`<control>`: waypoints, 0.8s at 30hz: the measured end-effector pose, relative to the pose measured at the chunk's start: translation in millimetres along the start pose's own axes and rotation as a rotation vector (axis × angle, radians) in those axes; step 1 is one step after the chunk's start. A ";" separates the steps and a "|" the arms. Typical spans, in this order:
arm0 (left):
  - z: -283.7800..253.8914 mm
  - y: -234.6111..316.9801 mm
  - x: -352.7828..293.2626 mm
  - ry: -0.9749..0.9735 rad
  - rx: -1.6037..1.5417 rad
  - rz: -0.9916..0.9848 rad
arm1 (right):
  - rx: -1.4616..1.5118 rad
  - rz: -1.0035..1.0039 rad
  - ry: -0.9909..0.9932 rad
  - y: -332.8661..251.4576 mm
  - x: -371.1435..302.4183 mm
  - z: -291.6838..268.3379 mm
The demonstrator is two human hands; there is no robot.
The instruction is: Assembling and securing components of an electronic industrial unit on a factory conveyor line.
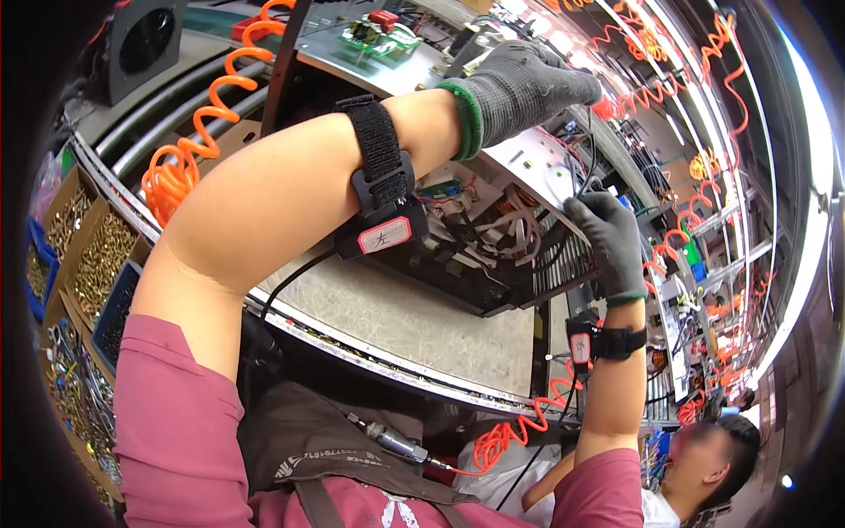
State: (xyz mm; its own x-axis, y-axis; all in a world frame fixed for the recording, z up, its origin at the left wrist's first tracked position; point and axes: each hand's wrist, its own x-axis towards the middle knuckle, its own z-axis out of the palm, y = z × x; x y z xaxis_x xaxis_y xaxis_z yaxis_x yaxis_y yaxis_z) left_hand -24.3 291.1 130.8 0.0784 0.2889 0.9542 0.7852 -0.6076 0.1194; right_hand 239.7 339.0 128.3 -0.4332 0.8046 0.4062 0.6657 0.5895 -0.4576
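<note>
My left hand (532,91), in a grey glove with a green cuff, reaches over an open metal chassis (528,163), its fingers closed at the far end. A thin black cable (591,145) runs from those fingertips toward my right hand (609,239). That hand, also gloved, is bent closed at the chassis edge with the cable at its fingers. The exact grip of both hands is partly hidden. Inside the chassis lie bundled pale wires (515,231) and a small green board (440,190). A green circuit board with a red part (381,37) sits on the metal top.
The chassis rests on a worn board (414,321) on the line. Cardboard bins of brass screws (104,264) stand at left. An orange coiled hose (216,110) hangs nearby. A pneumatic screwdriver (392,440) lies at my lap. Another person (704,466) is at lower right.
</note>
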 end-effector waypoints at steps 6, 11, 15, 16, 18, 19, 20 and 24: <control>-4.7 0.2 -1.3 -0.025 -0.213 -0.159 | -0.020 -0.106 0.010 -3.3 -3.5 2.6; -5.1 3.9 -2.5 -0.013 -0.141 -0.167 | -0.052 -0.135 -0.027 -1.1 1.1 2.8; -8.2 3.3 1.4 0.161 0.156 0.213 | -0.085 -0.156 -0.012 3.1 2.2 0.2; -9.1 5.6 2.6 0.126 0.239 0.220 | -0.097 -0.161 -0.034 4.1 1.3 -0.1; -10.5 15.0 5.7 -0.002 -0.250 -0.147 | -0.124 -0.179 0.001 5.3 -1.8 0.8; -12.0 21.7 7.4 -0.028 -0.437 -0.360 | -0.163 -0.129 0.071 6.5 -6.0 4.6; -14.1 29.6 9.8 -0.051 -0.530 -0.516 | -0.172 -0.136 0.160 7.1 -10.3 10.4; -26.0 66.3 24.9 0.004 -0.997 -0.747 | 0.036 -0.020 0.426 10.5 -40.7 38.1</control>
State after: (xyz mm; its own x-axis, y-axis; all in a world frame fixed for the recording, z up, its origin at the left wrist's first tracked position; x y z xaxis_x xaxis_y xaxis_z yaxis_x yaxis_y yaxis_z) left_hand 13.8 238.7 169.6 -0.1892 0.8041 0.5636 -0.1715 -0.5922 0.7873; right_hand 241.2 315.1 76.9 -0.1504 0.6958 0.7023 0.6351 0.6125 -0.4707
